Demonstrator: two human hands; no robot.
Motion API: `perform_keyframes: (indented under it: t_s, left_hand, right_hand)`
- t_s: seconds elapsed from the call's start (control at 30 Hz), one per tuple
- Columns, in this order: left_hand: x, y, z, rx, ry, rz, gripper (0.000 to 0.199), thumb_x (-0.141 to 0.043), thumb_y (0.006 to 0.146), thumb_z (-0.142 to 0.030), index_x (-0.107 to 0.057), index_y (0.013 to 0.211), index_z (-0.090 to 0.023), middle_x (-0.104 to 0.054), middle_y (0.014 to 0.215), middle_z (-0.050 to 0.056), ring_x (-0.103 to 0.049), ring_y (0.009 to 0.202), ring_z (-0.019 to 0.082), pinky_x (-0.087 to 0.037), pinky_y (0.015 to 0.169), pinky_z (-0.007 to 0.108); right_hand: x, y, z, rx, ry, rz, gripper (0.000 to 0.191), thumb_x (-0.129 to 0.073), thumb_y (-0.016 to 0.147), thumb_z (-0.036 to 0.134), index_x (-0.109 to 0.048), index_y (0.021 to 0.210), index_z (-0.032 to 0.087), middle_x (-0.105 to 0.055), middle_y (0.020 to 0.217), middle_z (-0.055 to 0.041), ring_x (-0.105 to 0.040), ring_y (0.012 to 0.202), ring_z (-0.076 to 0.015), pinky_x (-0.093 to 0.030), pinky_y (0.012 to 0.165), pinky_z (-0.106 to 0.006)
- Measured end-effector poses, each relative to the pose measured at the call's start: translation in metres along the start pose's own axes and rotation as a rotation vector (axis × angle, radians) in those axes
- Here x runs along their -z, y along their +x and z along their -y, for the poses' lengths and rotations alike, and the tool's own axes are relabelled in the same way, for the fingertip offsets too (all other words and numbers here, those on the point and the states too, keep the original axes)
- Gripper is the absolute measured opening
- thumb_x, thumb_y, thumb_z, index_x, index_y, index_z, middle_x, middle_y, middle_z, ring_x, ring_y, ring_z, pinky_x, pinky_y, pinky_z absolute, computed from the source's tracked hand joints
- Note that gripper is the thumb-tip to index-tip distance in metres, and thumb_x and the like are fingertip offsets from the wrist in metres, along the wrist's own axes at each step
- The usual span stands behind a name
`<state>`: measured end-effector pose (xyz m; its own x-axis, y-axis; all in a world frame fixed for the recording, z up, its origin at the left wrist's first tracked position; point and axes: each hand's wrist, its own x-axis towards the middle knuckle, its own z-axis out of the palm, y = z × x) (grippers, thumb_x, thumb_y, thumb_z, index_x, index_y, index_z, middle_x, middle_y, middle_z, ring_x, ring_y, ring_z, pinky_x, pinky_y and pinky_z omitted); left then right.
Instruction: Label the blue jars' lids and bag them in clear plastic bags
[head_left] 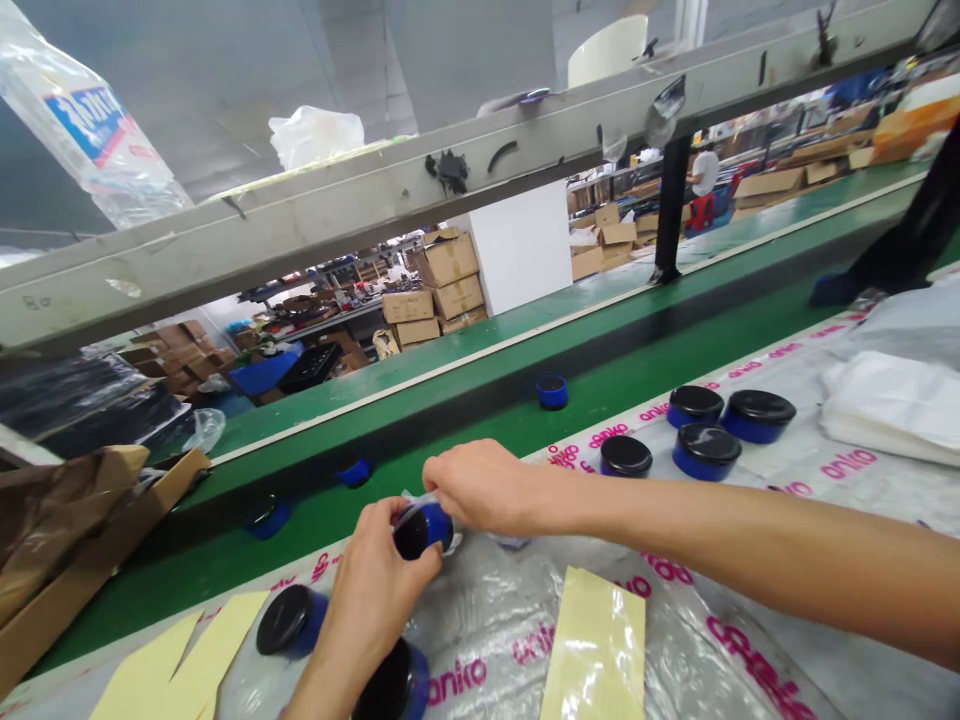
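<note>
My left hand (pixel 382 570) grips a short round blue container with a black top (pixel 412 533), tilted on its side. Thin whitish material, maybe plastic or cloth, shows around its edge. Right against the container's far side, my right hand (pixel 484 487) is closed with its fingers curled down; what they hold is hidden. Beside my left wrist sit a similar container (pixel 292 622) and another (pixel 394 682), partly covered by my arm. Beyond my right forearm are several more, such as this black-topped container (pixel 707 450). Yellow paper pieces (pixel 596 640) lie on the printed plastic sheet (pixel 495 620).
A green conveyor belt (pixel 465 420) runs behind the sheet, carrying a few blue pieces (pixel 552 392). Above it crosses a grey metal beam (pixel 300 215) with a plastic bottle (pixel 97 120) on top. An opened cardboard box (pixel 97 560) stands left, folded white cloths (pixel 892 405) right.
</note>
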<state>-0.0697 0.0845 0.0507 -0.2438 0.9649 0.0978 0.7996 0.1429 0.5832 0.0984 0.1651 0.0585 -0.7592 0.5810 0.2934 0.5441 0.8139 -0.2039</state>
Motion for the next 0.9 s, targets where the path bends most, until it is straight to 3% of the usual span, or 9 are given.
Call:
perform_keyframes:
  t_s: [0.17, 0.3, 0.4, 0.53, 0.63, 0.7, 0.83, 0.9]
  left_hand:
    - [-0.001, -0.001, -0.001, 0.094, -0.094, -0.028, 0.048, -0.075, 0.066, -0.054, -0.056, 0.096, -0.023, -0.068, 0.089, 0.005, -0.068, 0.084, 0.033, -0.049, 0.078, 0.045]
    - [0.003, -0.001, 0.009, 0.193, -0.309, -0.006, 0.057, -0.075, 0.065, -0.062, -0.054, 0.097, -0.02, -0.063, 0.09, 0.005, -0.068, 0.08, 0.029, -0.057, 0.067, 0.043]
    - [0.008, -0.007, 0.009, 0.217, -0.494, 0.047, 0.058, -0.075, 0.068, -0.062, -0.054, 0.102, -0.019, -0.064, 0.096, 0.006, -0.068, 0.085, 0.024, -0.062, 0.071, 0.041]
    - [0.016, -0.019, 0.004, 0.207, -0.635, 0.12, 0.055, -0.079, 0.068, -0.056, -0.059, 0.104, -0.018, -0.068, 0.099, 0.006, -0.067, 0.084, 0.022, -0.063, 0.076, 0.041]
    - [0.017, -0.024, 0.002, 0.211, -0.726, 0.161, 0.053, -0.081, 0.068, -0.051, -0.06, 0.105, -0.019, -0.069, 0.1, 0.005, -0.066, 0.087, 0.021, -0.063, 0.079, 0.039]
    - [0.014, -0.025, 0.001, 0.208, -0.719, 0.121, 0.052, -0.078, 0.07, -0.052, -0.06, 0.105, -0.019, -0.07, 0.099, 0.005, -0.066, 0.086, 0.021, -0.063, 0.077, 0.039]
    - [0.004, -0.024, -0.002, 0.185, -0.545, -0.051, 0.053, -0.077, 0.066, -0.055, -0.058, 0.099, -0.019, -0.067, 0.092, 0.005, -0.067, 0.078, 0.022, -0.062, 0.068, 0.039]
    - [0.001, -0.024, -0.004, 0.16, -0.447, -0.117, 0.053, -0.079, 0.064, -0.055, -0.059, 0.097, -0.02, -0.068, 0.089, 0.004, -0.067, 0.074, 0.022, -0.06, 0.063, 0.036]
  right_hand:
    - [0.005, -0.007, 0.009, 0.045, 0.04, 0.001, 0.022, -0.055, 0.092, 0.023, -0.065, 0.11, 0.017, -0.076, 0.094, -0.0088, -0.07, 0.083, -0.024, -0.041, 0.063, -0.029]
    - [0.015, -0.017, 0.005, -0.064, 0.143, -0.079, 0.038, -0.05, 0.099, 0.041, -0.063, 0.124, 0.016, -0.076, 0.104, -0.0129, -0.071, 0.092, -0.0278, -0.046, 0.071, -0.034]
    - [0.014, -0.021, 0.002, -0.134, 0.256, -0.034, 0.046, -0.057, 0.092, 0.056, -0.072, 0.11, 0.016, -0.077, 0.098, -0.0128, -0.07, 0.088, -0.0287, -0.046, 0.07, -0.034]
    - [0.0, -0.015, -0.006, -0.237, 0.819, 0.099, 0.032, -0.075, 0.08, 0.047, -0.074, 0.086, 0.016, -0.071, 0.072, -0.0027, -0.064, 0.067, -0.0155, -0.044, 0.059, -0.023]
    - [-0.004, -0.012, -0.009, -0.291, 1.174, 0.139, 0.023, -0.074, 0.079, 0.037, -0.069, 0.079, 0.015, -0.065, 0.065, 0.0011, -0.059, 0.059, -0.0101, -0.046, 0.057, -0.02]
    - [-0.002, -0.015, -0.004, -0.286, 1.084, 0.129, 0.015, -0.067, 0.082, 0.029, -0.069, 0.077, 0.015, -0.067, 0.067, -0.0003, -0.061, 0.061, -0.011, -0.045, 0.058, -0.02]
    - [0.006, -0.028, 0.014, -0.186, 0.433, -0.027, 0.015, -0.06, 0.078, 0.02, -0.074, 0.083, 0.017, -0.075, 0.078, -0.0064, -0.068, 0.074, -0.0206, -0.041, 0.062, -0.026]
    - [0.007, -0.033, 0.022, -0.177, 0.292, -0.056, 0.02, -0.058, 0.08, 0.022, -0.076, 0.089, 0.019, -0.077, 0.084, -0.0079, -0.07, 0.077, -0.0237, -0.039, 0.062, -0.029]
